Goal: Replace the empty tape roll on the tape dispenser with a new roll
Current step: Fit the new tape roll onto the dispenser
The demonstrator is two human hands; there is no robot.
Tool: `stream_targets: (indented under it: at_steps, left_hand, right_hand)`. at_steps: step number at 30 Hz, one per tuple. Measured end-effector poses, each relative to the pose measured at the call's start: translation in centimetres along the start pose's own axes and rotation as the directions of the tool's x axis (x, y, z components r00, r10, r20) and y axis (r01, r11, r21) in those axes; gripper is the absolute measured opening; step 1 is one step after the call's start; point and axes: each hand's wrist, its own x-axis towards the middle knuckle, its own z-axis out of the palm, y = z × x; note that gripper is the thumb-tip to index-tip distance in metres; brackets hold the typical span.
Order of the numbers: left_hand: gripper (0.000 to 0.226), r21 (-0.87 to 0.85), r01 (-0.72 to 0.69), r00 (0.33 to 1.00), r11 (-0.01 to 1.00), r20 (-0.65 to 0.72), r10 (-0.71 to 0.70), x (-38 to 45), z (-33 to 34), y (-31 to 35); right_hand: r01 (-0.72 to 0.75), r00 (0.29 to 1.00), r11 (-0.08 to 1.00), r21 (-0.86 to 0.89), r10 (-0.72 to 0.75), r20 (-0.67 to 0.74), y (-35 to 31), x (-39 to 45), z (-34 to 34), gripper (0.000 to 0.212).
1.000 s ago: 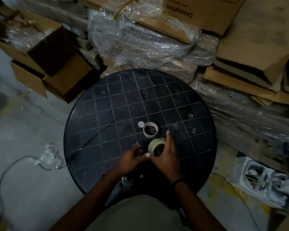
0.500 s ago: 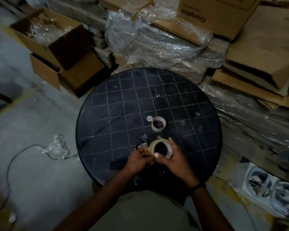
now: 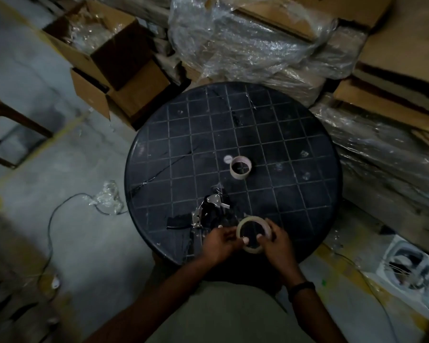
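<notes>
Both hands, left (image 3: 218, 241) & right (image 3: 274, 240), are gripping new roll (image 3: 253, 233) near dispenser (image 3: 209, 214). Risk: loose end sticking to fingers, roll slipping off desk (image 3: 295, 144) edge.

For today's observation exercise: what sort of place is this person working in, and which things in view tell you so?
Probably a storeroom or warehouse. Stacked cardboard boxes and plastic-wrapped bundles crowd round a round black table on a bare concrete floor.
</notes>
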Motion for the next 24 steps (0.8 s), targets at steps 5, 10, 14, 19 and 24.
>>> stream_targets:
  at_steps: [5, 10, 14, 19, 24]
  left_hand:
    - [0.036, -0.137, 0.092, 0.990, 0.986, 0.122, -0.076, 1.4, -2.8, -1.2]
    - [0.048, -0.054, 0.023, 0.990, 0.998, 0.143, -0.015, 3.3, -8.5, -2.8]
    - [0.060, 0.120, -0.018, 0.981, 0.993, 0.193, -0.005, 4.6, -10.2, -4.0]
    - [0.042, 0.570, -0.069, 0.976, 0.818, -0.133, 0.175, 6.1, -11.4, -5.5]
    - [0.024, 0.594, -0.033, 0.905, 0.804, -0.324, 0.277, 7.5, -12.9, -4.3]
  right_hand:
    - [-0.036, 0.998, 0.998, 0.045, 0.038, -0.041, -0.7, 2.0, 1.2, 0.028]
    - [-0.016, 0.996, 0.998, 0.061, 0.022, -0.084, -2.2, 1.6, 7.0, 0.026]
    - [-0.142, 0.967, 0.973, 0.182, 0.176, -0.184, -0.8, 1.0, 8.8, 0.012]
    - [-0.274, 0.914, 0.926, 0.258, 0.335, -0.230, 1.1, 2.3, 6.1, 0.015]
    - [-0.182, 0.971, 0.975, 0.127, 0.199, -0.133, 0.1, 4.5, 5.0, 0.018]
